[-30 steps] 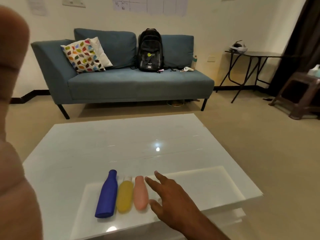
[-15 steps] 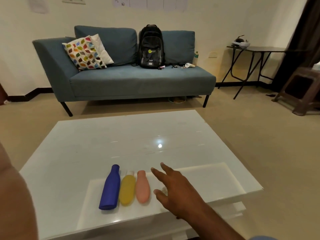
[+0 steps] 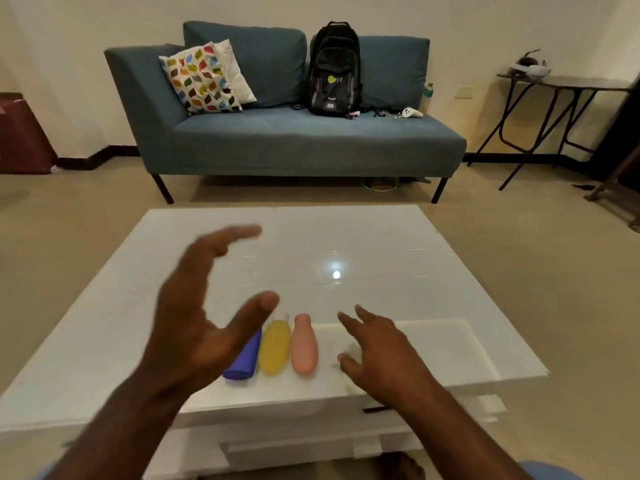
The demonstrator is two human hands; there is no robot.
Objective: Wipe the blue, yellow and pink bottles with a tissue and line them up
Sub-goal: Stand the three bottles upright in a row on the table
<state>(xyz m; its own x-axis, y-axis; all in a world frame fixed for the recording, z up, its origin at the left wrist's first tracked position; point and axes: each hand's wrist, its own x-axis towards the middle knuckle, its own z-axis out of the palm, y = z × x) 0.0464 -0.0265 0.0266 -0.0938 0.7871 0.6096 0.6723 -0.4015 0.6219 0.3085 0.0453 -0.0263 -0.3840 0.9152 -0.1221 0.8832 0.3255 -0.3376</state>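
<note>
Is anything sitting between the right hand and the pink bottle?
Nothing visible. The right hand hovers open just right of the pink bottle, with only bare white table between them.

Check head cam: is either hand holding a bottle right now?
No. Both the left hand and right hand hover open and empty, while the blue bottle, yellow bottle and pink bottle lie on the table.

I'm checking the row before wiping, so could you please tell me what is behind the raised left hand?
The blue bottle lies behind the left hand, beside the yellow bottle on the white table. Only its base end shows; the thumb covers its neck and cap.
</note>
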